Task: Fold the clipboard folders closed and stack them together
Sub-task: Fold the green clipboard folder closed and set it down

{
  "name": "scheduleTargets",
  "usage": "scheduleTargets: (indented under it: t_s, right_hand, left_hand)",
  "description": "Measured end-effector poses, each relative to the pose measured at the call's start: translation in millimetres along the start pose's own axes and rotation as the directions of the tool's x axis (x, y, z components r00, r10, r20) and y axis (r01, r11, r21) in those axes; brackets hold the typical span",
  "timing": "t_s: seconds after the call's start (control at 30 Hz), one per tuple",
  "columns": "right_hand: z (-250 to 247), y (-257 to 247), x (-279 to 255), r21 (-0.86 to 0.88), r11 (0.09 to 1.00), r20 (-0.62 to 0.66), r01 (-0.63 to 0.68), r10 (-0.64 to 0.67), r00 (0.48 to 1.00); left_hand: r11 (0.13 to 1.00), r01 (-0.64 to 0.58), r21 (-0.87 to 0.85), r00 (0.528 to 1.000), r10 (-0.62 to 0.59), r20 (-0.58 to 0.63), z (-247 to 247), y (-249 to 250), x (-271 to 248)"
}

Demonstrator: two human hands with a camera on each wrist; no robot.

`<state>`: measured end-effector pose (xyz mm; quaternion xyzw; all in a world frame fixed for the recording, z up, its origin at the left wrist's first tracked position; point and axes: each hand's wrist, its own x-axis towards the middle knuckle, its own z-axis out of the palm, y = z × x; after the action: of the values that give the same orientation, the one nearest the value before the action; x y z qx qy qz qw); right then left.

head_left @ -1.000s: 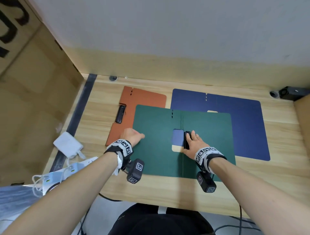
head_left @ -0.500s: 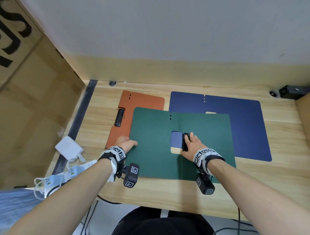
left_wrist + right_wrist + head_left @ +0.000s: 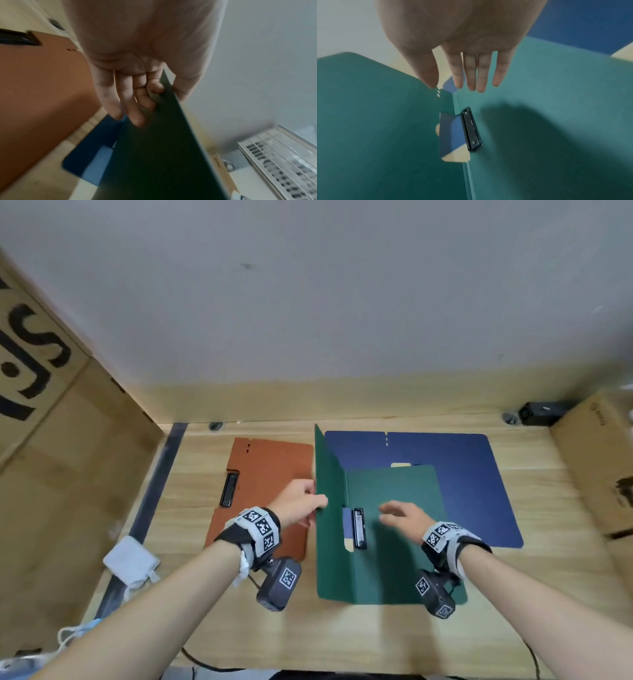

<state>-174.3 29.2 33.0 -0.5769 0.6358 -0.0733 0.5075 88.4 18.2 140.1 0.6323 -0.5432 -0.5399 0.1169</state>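
The green clipboard folder [image 3: 394,529] lies mid-table with its left cover [image 3: 327,491] standing nearly upright. My left hand [image 3: 305,501] pinches that cover's edge [image 3: 171,121], thumb on one side and fingers on the other. My right hand [image 3: 400,517] hovers open, fingers straight, above the folder's right panel [image 3: 556,108], right of its black clip [image 3: 358,528] [image 3: 471,134]. A closed orange folder [image 3: 263,491] [image 3: 37,88] with a black clip [image 3: 229,489] lies to the left. The blue folder [image 3: 462,474] [image 3: 89,155] lies open flat behind and under the green one.
Cardboard boxes stand at the left [image 3: 51,440] and right [image 3: 596,467] table edges. A small black device [image 3: 544,412] sits at the back right corner. A white adapter [image 3: 132,563] with cables lies at the front left. Bare wooden table [image 3: 342,635] runs along the front.
My left hand has lifted the green folder's left cover from flat to nearly upright, uncovering the orange folder. My right hand has come off the clip and moved right, above the right panel.
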Motion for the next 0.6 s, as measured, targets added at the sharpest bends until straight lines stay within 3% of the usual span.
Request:
scheduleTargets:
  t_s: [0.13,0.3,0.47,0.6]
  right_hand:
    - [-42,1,-36,0.094,0.994,-0.036,0.062,-0.059,0.998]
    - [-74,14,-69,0.175,0.984,-0.114,0.023,-0.003,0.993]
    - [-77,53,-77,0.182,0.981,-0.160,-0.068,0.097,0.982]
    - [-66,79,-72,0.161,0.979,-0.176,-0.123,0.151,0.973]
  left_hand:
    - [0.970,-0.154,0.187,0.985,0.165,-0.046,44,37,4]
    - [0.902,-0.221,0.370,0.965,0.258,-0.052,102,59,17]
    - [0.905,-0.171,0.389,0.984,0.175,0.027,132,49,36]
    - [0.914,-0.019,0.406,0.999,0.038,-0.038,141,12,47]
